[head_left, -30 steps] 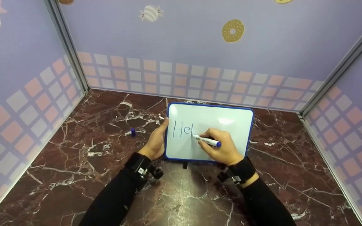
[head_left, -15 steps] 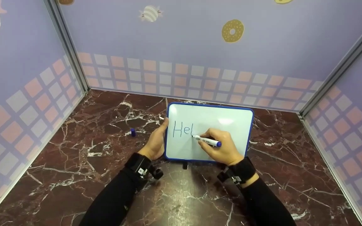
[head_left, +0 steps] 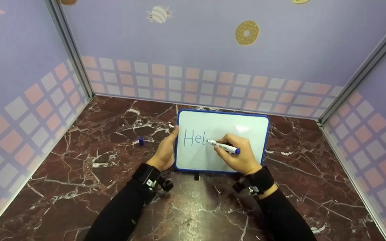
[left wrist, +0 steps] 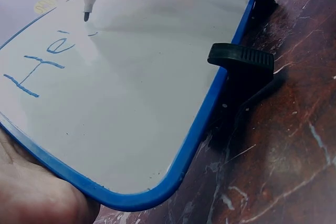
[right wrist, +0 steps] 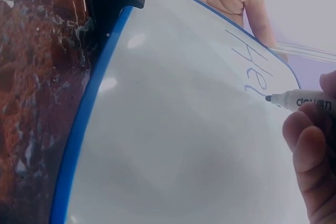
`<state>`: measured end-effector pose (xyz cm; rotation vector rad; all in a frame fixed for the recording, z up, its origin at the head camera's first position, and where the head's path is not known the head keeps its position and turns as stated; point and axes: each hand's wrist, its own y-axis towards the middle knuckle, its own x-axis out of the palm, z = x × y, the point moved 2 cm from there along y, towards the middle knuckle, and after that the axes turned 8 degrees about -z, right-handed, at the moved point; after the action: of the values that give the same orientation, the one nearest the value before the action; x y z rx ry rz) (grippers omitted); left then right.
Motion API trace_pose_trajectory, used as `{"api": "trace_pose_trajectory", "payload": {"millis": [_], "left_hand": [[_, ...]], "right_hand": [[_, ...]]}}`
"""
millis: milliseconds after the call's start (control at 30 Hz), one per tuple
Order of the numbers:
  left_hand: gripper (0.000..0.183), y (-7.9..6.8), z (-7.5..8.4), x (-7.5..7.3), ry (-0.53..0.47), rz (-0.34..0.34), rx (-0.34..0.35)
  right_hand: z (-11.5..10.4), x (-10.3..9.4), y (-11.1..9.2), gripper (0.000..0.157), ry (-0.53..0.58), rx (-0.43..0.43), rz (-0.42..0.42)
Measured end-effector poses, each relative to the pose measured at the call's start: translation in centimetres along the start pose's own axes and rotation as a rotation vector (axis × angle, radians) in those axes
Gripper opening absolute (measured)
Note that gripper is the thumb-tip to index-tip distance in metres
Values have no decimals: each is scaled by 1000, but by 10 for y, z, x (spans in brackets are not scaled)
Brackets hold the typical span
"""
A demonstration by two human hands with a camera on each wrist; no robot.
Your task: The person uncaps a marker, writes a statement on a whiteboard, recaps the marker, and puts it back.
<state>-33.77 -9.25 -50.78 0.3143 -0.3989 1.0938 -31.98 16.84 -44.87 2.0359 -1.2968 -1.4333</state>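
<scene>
A small whiteboard with a blue frame stands tilted on black feet, such as the black foot at its lower edge. "Hel" is written in blue letters on its left part. My left hand holds the board's left edge, thumb along the frame and fingers hidden behind. My right hand pinches a white marker with a blue end, its tip at the surface just right of the "l". In the left wrist view, the tip shows a dark nib close over the board.
A blue marker cap stands on the dark red marbled table, left of my left hand. Patterned lilac panels with metal corner posts enclose the back and sides.
The marker tip has moved from the foot of the "l" up and slightly right, my right hand shifting with it. My left hand and the board stay about where they were.
</scene>
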Motion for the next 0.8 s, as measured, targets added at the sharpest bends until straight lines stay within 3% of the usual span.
{"api": "trace_pose_trajectory", "payload": {"millis": [500, 800], "left_hand": [[68, 0, 0, 1, -24, 8, 0], [70, 0, 1, 1, -15, 6, 3]], "right_hand": [[1, -2, 2, 8, -65, -6, 63], [2, -1, 2, 14, -66, -11, 67]]}}
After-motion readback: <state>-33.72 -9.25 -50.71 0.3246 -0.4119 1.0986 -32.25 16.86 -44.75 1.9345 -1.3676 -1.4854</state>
